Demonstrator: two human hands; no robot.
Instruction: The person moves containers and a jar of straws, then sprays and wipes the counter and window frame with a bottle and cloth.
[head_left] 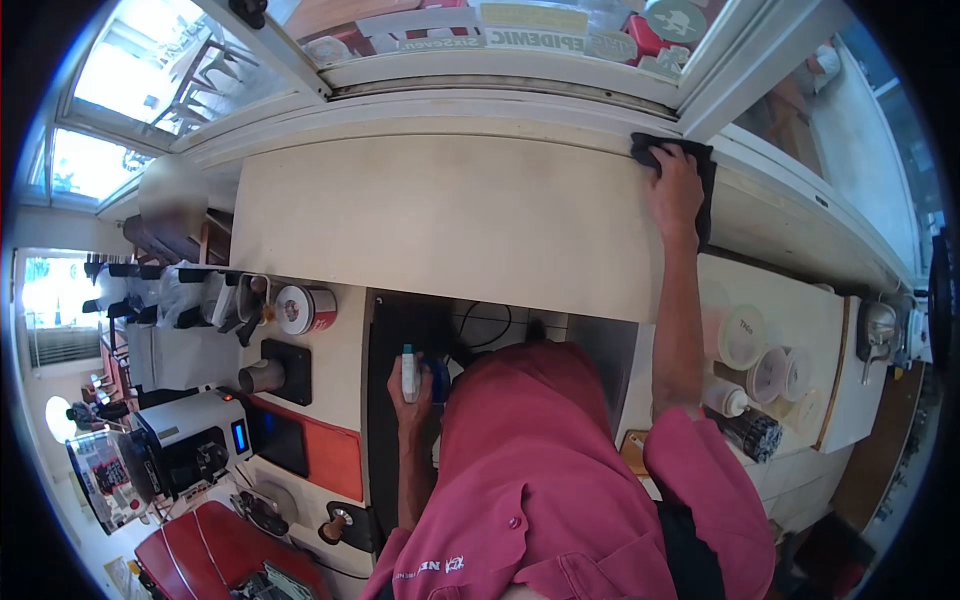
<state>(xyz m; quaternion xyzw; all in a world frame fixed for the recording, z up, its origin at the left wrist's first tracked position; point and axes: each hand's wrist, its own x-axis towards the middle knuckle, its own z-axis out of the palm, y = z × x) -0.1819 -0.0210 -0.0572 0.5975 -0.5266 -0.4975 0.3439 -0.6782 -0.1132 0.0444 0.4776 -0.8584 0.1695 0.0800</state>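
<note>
My right hand (678,195) presses a dark cloth (706,160) onto the far right corner of the pale wooden counter (440,215), beside the window frame. The cloth hangs past the counter's right edge. Low at my left side, my left hand (408,388) is wrapped round a spray bottle. Its white and teal spray head (409,372) points up, and part of the blue body (440,380) shows beside my fingers.
Left of me are a round tin (305,310), a metal cup (262,375) on a black base, an orange mat (333,455) and a grinder-like machine (195,440). To my right stand lidded tubs (742,335), a squeeze bottle (727,398) and a bundle of dark straws (752,434). Windows border the counter.
</note>
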